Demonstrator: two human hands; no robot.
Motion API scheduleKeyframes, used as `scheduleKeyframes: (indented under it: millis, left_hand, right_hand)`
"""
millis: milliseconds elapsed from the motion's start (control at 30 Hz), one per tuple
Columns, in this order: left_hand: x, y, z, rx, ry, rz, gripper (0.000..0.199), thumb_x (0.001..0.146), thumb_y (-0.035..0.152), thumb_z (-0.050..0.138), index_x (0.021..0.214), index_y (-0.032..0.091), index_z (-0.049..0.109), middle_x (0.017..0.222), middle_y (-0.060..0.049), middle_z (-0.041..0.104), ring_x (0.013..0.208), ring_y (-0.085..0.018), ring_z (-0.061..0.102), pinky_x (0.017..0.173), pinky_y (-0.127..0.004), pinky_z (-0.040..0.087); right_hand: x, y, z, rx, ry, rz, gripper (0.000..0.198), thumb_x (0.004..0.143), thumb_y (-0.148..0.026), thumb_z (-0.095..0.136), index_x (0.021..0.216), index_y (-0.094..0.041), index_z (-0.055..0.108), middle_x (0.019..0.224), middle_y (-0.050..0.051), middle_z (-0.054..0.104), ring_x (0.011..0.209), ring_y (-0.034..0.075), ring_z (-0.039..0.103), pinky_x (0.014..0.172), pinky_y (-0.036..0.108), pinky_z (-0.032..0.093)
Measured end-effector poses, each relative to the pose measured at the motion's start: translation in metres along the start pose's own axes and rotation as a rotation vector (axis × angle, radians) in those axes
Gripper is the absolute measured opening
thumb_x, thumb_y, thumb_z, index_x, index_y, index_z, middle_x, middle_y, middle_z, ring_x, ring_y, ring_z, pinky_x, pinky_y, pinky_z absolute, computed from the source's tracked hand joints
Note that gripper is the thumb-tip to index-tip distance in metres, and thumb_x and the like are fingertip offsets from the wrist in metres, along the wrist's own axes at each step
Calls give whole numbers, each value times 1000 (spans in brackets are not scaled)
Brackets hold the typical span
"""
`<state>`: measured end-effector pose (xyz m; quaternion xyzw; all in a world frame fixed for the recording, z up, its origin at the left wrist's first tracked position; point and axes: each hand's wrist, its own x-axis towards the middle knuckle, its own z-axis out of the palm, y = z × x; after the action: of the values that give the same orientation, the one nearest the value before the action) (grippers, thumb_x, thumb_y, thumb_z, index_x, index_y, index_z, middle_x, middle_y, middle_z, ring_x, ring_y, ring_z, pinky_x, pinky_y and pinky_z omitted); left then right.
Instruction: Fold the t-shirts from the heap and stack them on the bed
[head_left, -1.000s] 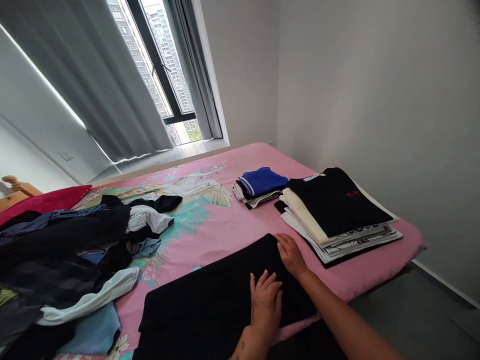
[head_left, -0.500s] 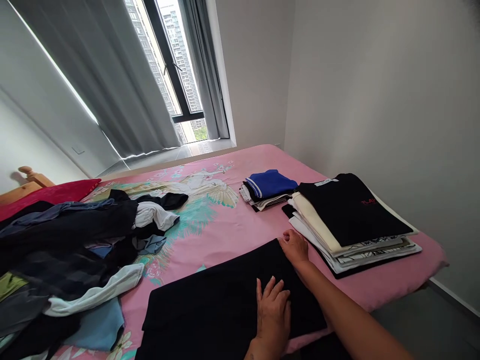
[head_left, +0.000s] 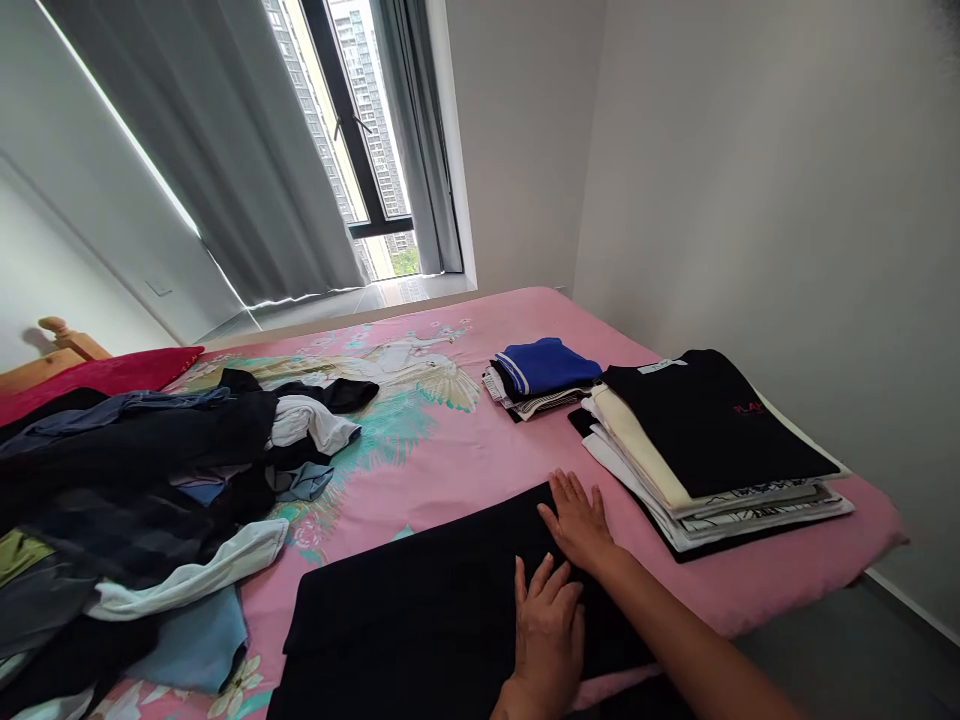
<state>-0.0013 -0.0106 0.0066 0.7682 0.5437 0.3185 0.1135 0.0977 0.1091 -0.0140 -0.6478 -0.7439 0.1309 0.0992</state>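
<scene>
A black garment (head_left: 420,610), partly folded into a long flat shape, lies on the bed in front of me; its exact kind I cannot tell. My left hand (head_left: 546,625) rests on the cloth right of its middle, fingers spread. Near the far right corner, my right hand (head_left: 579,520) lies flat on the garment with fingers stretched out. Just beyond that hand stands a stack of folded clothes, topped by a black T-shirt (head_left: 724,425) with small red lettering.
A smaller folded pile with a blue garment (head_left: 547,365) on top sits farther back. Loose clothes (head_left: 150,500) lie heaped on the left. The pink flowered bedsheet (head_left: 442,470) covers the bed, whose right edge lies near the wall.
My right hand has gone from curled fingers at the garment's far corner to lying flat on it, slightly nearer my left hand. The left hand stays in place.
</scene>
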Motion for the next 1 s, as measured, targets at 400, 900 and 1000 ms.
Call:
scheduleKeyframes:
  millis: [400,900,1000]
  left_hand:
    - [-1,4,-3,1,-28,-17,34,75,6,49,100,26,64,112,-3,67,117,-26,53,103,-68,27]
    - [15,-38,-58,329,-78,-127,34,83,16,44,113,18,60,124,-11,60,125,-26,45,109,-58,22]
    - [0,-53,-61,345,-197,-165,44,80,30,52,124,25,53,135,-10,50,130,-30,37,108,-64,14]
  right_hand:
    - [2,14,7,-6,-33,-230,57,92,-44,22,144,-21,20,151,4,20,140,19,8,111,52,-2]
    - [-25,-15,-20,114,55,-293,43,91,-31,28,128,-21,49,138,4,45,133,16,29,111,38,18]
    - [-36,-12,-9,48,-24,-310,57,88,-48,35,137,-20,38,147,7,31,138,23,19,111,50,11]
